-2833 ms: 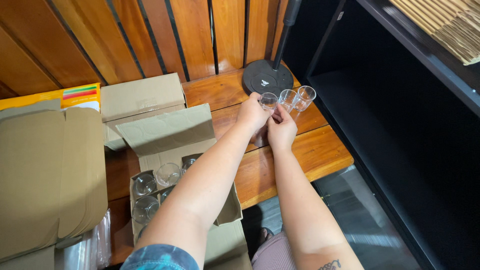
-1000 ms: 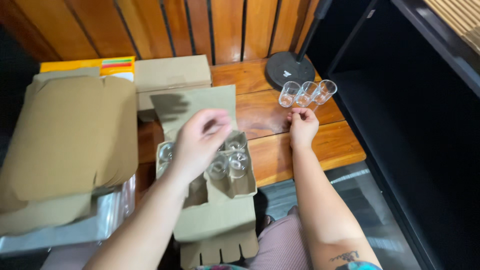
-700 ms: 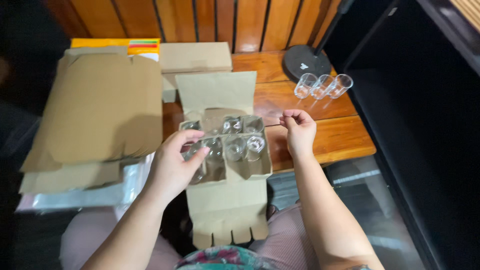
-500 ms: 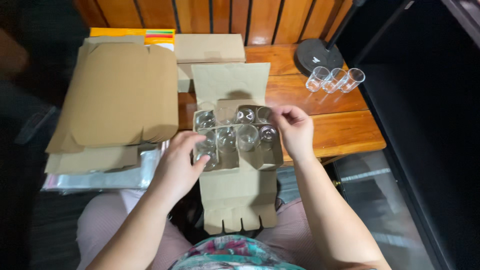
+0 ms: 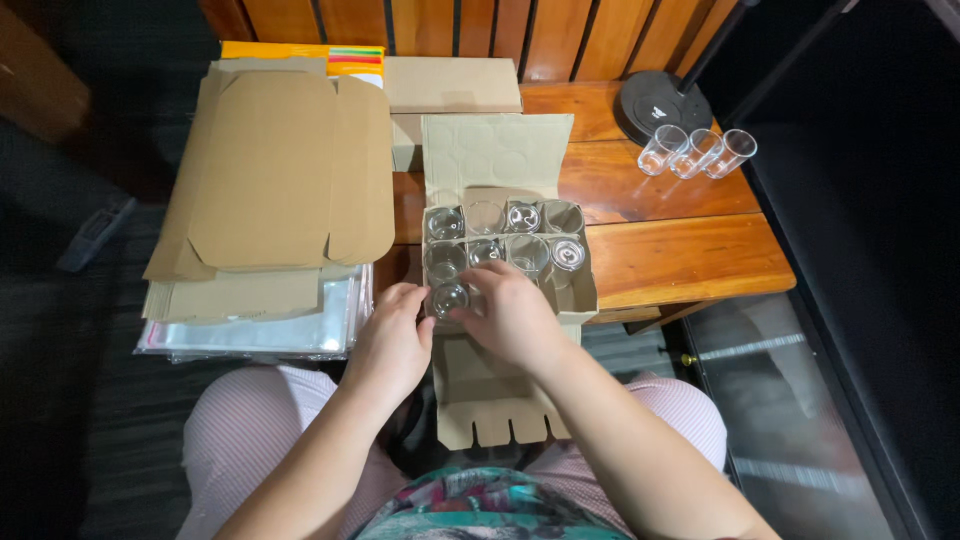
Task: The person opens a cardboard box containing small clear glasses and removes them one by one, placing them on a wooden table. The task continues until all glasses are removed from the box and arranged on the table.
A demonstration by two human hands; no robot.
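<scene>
Currently a small clear glass cup (image 5: 449,297) in the near-left cell of the open brown cardboard divider box (image 5: 508,255) is touched by the left hand (image 5: 392,345), fingers curled; right hand (image 5: 512,315) is laid loosely curved beside it. Three clear glass cups (image 5: 697,152) are seen on the wooden tabletop (image 5: 680,255).

Open brown carton (image 5: 500,160) with divider cells at counter (image 5: 690,260) front edge, lid flap up. Closed brown box (image 5: 450,85) at back edge. Flat cardboard stack (image 5: 270,170) over left edge, clear plastic bags (image 5: 250,335) under it, yellow package (image 5: 300,50) behind.
</scene>
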